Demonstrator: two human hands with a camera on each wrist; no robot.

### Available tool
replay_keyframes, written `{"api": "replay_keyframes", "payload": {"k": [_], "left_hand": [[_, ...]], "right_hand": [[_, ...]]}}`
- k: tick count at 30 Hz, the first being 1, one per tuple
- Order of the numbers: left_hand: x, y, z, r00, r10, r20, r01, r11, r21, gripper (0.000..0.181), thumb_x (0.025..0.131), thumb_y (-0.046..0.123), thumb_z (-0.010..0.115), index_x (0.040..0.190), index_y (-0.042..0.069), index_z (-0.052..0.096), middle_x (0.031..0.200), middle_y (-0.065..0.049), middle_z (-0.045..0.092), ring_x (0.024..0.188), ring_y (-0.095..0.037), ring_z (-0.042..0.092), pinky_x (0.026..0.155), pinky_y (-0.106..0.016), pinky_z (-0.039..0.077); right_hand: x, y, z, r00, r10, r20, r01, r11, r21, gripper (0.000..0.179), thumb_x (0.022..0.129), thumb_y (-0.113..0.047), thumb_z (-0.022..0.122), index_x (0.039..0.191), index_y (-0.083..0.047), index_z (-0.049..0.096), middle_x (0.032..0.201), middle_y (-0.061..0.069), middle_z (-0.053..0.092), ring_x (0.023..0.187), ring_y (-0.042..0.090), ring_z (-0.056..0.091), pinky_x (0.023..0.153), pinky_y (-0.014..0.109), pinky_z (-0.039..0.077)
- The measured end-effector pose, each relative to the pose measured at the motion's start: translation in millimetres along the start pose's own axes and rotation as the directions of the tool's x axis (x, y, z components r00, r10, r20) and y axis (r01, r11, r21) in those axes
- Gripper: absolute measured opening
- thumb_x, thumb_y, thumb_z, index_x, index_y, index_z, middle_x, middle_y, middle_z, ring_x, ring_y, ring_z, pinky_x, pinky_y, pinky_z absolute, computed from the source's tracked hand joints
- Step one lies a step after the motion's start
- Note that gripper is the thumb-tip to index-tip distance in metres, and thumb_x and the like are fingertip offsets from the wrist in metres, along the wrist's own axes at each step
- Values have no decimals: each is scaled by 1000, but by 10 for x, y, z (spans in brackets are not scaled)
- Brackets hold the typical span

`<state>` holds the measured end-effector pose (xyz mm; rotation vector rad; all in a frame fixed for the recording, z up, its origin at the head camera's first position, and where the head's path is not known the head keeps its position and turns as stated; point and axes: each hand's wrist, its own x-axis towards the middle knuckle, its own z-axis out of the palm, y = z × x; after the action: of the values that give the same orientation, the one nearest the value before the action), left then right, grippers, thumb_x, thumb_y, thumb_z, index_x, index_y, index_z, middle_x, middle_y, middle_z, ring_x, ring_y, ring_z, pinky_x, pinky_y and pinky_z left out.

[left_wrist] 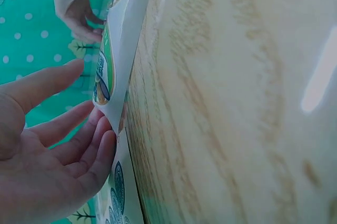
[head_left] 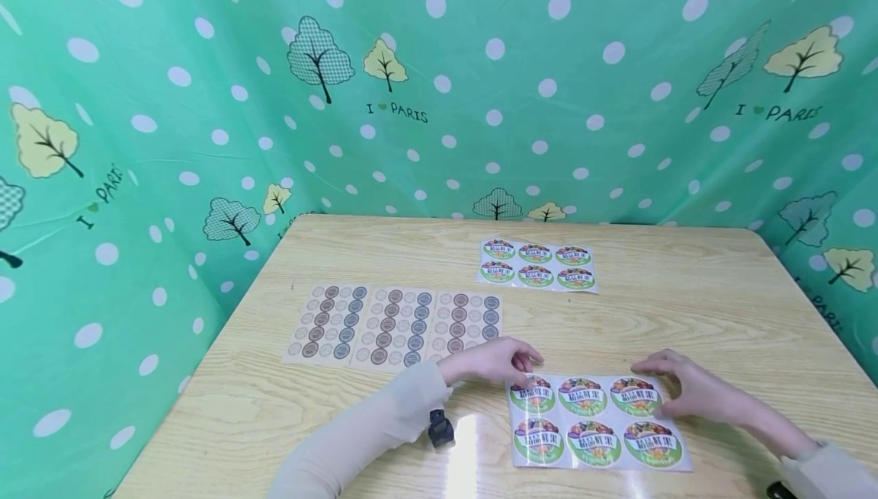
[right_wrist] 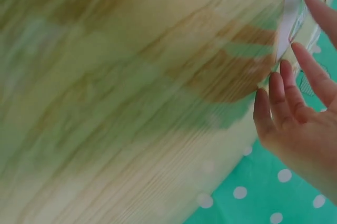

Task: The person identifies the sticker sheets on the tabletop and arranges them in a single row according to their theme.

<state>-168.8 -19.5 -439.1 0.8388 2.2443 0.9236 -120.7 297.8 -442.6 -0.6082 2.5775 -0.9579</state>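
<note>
Pale left sleeve (head_left: 343, 442) foremost, the left hand (head_left: 497, 362) touches the far-left corner of the sticker sheet (head_left: 595, 417), the right hand (head_left: 694, 392) is at its right edge — fingers of both relaxed, clutching nothing. With the sheet on the counter's (head_left: 686, 316) near side, light, even handling — both edges together — should avoid creases.

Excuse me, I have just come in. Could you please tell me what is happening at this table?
A person has both hands at a sheet of six fruit stickers lying on the wooden table. The left hand is at its far left corner, the right hand at its right side; neither plainly grips it. A similar sticker sheet lies farther back, and three beige sheets with round labels lie side by side to the left.
</note>
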Motion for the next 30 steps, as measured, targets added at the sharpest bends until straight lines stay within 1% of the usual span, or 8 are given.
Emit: {"api": "replay_keyframes", "payload": {"k": [5, 12, 18, 20, 22, 25, 27, 30], "left_hand": [[11, 4, 6, 1000, -5, -4, 5, 1000, 9, 40, 73, 6, 68, 112, 3, 58, 80, 5, 59, 69, 1, 51, 65, -10, 43], [27, -14, 38, 999, -19, -32, 20, 999, 26, 34, 73, 6, 68, 106, 4, 62, 74, 7, 58, 66, 1, 50, 63, -10, 43], [32, -8, 80, 998, -37, -49, 37, 999, 14, 29, 72, 4, 69, 101, 4, 65, 69, 7, 58, 61, 1, 49, 59, -11, 42], [32, 1, 86, 998, -44, -54, 44, 999, 6, 28, 72, 4, 69, 100, 4, 66, 68, 7, 58, 61, 0, 49, 58, -11, 42], [32, 8, 89, 997, -47, -58, 47, 999, 3, 26, 72, 3, 69, 98, 5, 66, 68, 7, 59, 60, 0, 49, 58, -11, 42], [36, 15, 89, 997, -40, -69, 38, 999, -19, 23, 71, 2, 68, 94, 4, 66, 68, 6, 58, 60, 0, 49, 58, -12, 43], [43, 13, 90, 997, -28, -79, 25, 999, -48, 21, 71, 1, 68, 92, 4, 66, 68, 6, 57, 60, -1, 50, 58, -12, 43], [55, 14, 85, 995, -14, -97, 5, 996, -91, 19, 72, 0, 67, 90, 4, 65, 68, 6, 56, 61, -2, 50, 58, -13, 44]], "right_hand": [[15, 12, 22, 1000, -21, 1, 21, 998, -60, 60, 60, -20, 77, 113, -1, 55, 112, 22, 44, 103, 48, 38, 77, 65, 33], [29, 7, 18, 1000, -17, 6, 17, 999, -46, 61, 59, -18, 76, 113, -1, 55, 110, 20, 45, 102, 46, 39, 78, 65, 33], [18, 29, 22, 999, -26, 24, 27, 999, -30, 60, 60, -20, 76, 113, 0, 55, 109, 19, 45, 100, 45, 40, 77, 64, 34], [18, 32, 20, 999, -30, 36, 31, 999, -24, 60, 61, -21, 76, 114, 0, 54, 108, 18, 45, 98, 40, 41, 76, 57, 39], [19, 33, 14, 999, -22, 44, 23, 999, -28, 60, 62, -23, 75, 115, -2, 54, 107, 15, 45, 97, 31, 42, 77, 45, 42], [29, 35, 1, 998, -15, 58, 17, 999, -34, 60, 63, -25, 75, 116, -4, 54, 107, 12, 44, 93, 22, 42, 73, 29, 41], [37, 36, -9, 998, -19, 61, 22, 999, -44, 60, 64, -26, 75, 116, -5, 55, 107, 10, 44, 93, 21, 42, 73, 26, 40], [47, 39, -23, 997, -46, 67, 49, 998, -40, 59, 64, -25, 74, 115, -3, 54, 106, 11, 44, 92, 19, 42, 72, 25, 39]]}}
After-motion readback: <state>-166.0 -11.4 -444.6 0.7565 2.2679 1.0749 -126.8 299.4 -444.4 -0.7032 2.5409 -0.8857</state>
